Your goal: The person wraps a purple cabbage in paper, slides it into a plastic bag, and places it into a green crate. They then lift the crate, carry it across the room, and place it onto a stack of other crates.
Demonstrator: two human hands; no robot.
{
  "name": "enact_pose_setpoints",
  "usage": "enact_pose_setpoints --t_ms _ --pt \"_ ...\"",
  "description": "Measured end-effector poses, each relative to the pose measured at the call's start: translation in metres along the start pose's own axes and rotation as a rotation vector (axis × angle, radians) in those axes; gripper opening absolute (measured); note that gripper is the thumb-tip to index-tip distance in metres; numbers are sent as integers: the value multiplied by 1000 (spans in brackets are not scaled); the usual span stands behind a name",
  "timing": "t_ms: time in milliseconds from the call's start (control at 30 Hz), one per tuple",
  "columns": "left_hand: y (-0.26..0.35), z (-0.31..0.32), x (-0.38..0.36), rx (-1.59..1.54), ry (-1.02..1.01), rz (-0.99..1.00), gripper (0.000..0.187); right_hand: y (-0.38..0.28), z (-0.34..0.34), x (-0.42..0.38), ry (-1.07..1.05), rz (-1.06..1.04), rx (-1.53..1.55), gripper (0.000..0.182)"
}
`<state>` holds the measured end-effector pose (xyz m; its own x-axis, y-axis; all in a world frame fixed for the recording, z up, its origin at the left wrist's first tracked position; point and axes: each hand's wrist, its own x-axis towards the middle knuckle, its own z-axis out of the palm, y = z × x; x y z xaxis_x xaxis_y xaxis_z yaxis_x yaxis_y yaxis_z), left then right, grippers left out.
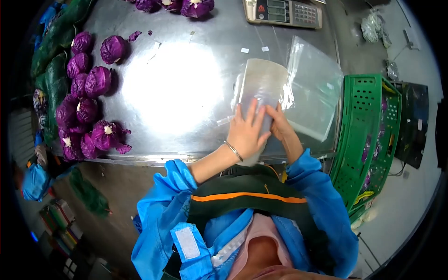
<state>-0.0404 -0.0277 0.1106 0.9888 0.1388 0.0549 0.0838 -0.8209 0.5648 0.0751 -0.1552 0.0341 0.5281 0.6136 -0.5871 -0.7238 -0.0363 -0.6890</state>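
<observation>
While the bag lies flat on the right part of the table, under and beyond the left hand, that hand reaches across it palm down, fingers spread. The right hand angles in at the bag's near right, fingers extended; whether they pinch it cannot be told. Clear sheets lie to the right, cabbages far left, a scale at the far side.

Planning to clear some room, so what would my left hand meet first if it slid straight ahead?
Your left hand rests on the clear plastic bag, so that comes first; beyond it, probably a small white label, then the scale, though depth is hard to judge.
</observation>
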Motion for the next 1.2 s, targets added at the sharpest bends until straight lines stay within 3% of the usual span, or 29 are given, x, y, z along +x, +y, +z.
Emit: enact_pose_setpoints --t_ms 33,133,167,200,267,333,433,533,567,667,733,800,867,967,1000,1067,1100,1200 --pt "4 -5 5 49 -9 68 60 3 -21 4 -60 52 145 65" --pt "-10 -12 13 -488 155 156 44 0 -87 -3 -148 52 427 62" --pt "-28 -6 21 -453 349 141 36 -4 -103 -15 -187 21 482 62" --pt "-45 -8 32 -416 315 30 38 -10 -115 -24 -198 -7 505 62" --pt "-101 32 39 -172 68 37 43 -23 -128 -37 -177 -24 504 63" --pt "-110 42 32 158 -135 141 43 -28 -127 -44 -168 -12 481 64" --pt "-125 65 37 150 -76 100 37 -6 -103 -53 -191 86 449 65" --pt "-143 74 31 -9 80 268 33 18 -79 -66 -240 204 416 66" --pt "-149 76 33 -61 145 310 21 21 -76 -72 -254 233 403 66" --pt "-146 65 39 -297 211 33 14 23 -68 -84 -286 279 360 68" --pt "-130 40 47 -340 412 -83 7 20 -62 -84 -277 268 311 69" --pt "-102 17 54 -389 596 -214 9 9 -52 -70 -214 199 203 70" --pt "-84 24 60 -390 665 -89 9 -7 -28 -49 -92 55 -33 71" --pt "-75 43 60 -334 624 93 9 -10 21 -29 213 -351 -661 70" --pt "-79 44 55 -356 649 38 8 -5 27 -23 298 -380 -758 74" --pt "-92 42 44 -399 706 -71 6 -7 42 -23 393 -368 -599 79" --pt "-101 50 32 -425 637 -42 16 -15 42 -21 392 -334 -567 81" --pt "-103 47 22 -178 764 -246 39 -46 35 8 346 -219 -599 88"
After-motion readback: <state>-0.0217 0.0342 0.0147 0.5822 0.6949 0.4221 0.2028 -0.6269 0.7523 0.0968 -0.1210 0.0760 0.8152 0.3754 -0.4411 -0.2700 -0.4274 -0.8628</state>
